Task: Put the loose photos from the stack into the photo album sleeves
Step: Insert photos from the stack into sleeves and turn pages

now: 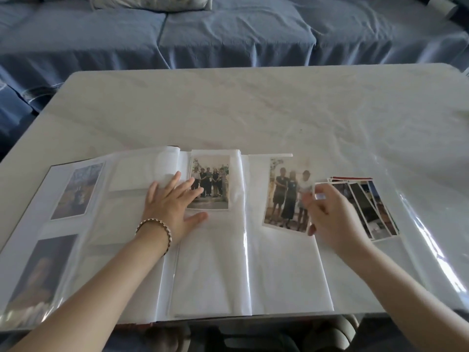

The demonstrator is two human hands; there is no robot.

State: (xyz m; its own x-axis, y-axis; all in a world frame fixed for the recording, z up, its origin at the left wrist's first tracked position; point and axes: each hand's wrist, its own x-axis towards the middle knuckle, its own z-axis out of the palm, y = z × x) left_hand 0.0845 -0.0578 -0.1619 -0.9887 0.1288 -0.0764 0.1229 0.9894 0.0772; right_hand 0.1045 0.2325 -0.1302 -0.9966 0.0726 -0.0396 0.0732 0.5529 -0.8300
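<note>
Head view: big open photo album with clear plastic sleeves (pixel 210 262) lies on white table (pixel 253 110); left hand (pixel 172 207) flat on page, fingers straight and spread, tips touching group photo in sleeve (pixel 213 184); right hand (pixel 330 219) curled, pinching corner of fanned stack of loose photos (pixel 373 212) at album's right edge; loose photo of three people (pixel 284 194) lies on right page; any writing too blurry to read.

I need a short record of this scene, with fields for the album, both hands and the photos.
album: open on the table
left hand: flat on the page, fingertips on the sleeved photo
loose photo: tilted, lying on the right page
right hand: curled at the loose photo's right edge; grip unclear
stack: fanned, right of the album
</note>
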